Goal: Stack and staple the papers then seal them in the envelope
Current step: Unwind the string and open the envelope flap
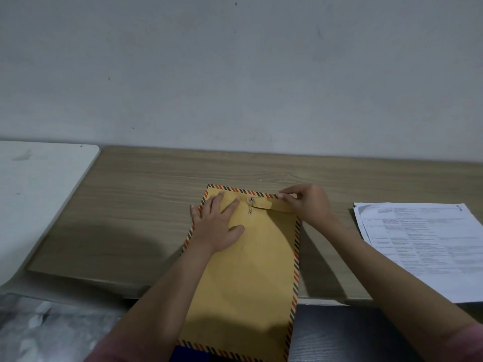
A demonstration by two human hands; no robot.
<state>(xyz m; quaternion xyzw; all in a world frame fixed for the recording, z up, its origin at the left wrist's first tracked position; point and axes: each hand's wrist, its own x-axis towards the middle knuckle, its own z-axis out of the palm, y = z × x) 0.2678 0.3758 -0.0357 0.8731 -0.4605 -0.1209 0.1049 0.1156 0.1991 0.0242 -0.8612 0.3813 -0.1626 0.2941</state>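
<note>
The envelope (251,267) lies under the flat left hand (219,228); the right hand (305,202) pinches its string (264,196), which may slip off the button.

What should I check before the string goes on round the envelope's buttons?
1. Left hand flat on the envelope, pinning it: ok.
2. Right hand pinches the string taut: ok.
3. Flap folded down: ok.
4. String attached at upper button: ok; turns round lower button: cannot tell.
5. Stapled papers inside: cannot tell; a stack of printed papers lies to the right on the table.
</note>
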